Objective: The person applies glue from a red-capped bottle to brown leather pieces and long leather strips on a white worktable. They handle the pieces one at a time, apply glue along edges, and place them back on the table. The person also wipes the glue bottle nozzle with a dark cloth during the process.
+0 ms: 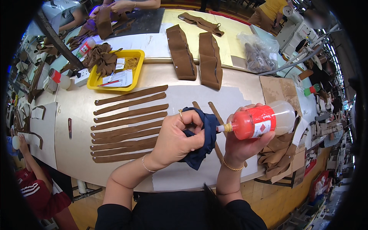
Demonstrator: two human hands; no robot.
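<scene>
My left hand [178, 134] is closed round a bunched dark blue cloth [209, 132] above the middle of the table. My right hand [245, 143] grips a squeeze bottle [262, 120] with a red band and a cloudy, see-through body, tipped on its side. Its nozzle [224, 128] points left and meets the cloth; whether liquid comes out cannot be seen. Left of my hands, several brown strips [130, 119] lie in a row across the table. Two narrow brown strips [214, 111] show partly behind the cloth and my right hand.
Beyond my hands stands a yellow tray [115, 89] with brown pieces, rubber bands and paper. Two wide brown pieces [182, 53] lie at the far side. A plastic bag [260, 51] and cardboard [278, 90] are at right, a brown pile [278, 151] nearer. Other people work around.
</scene>
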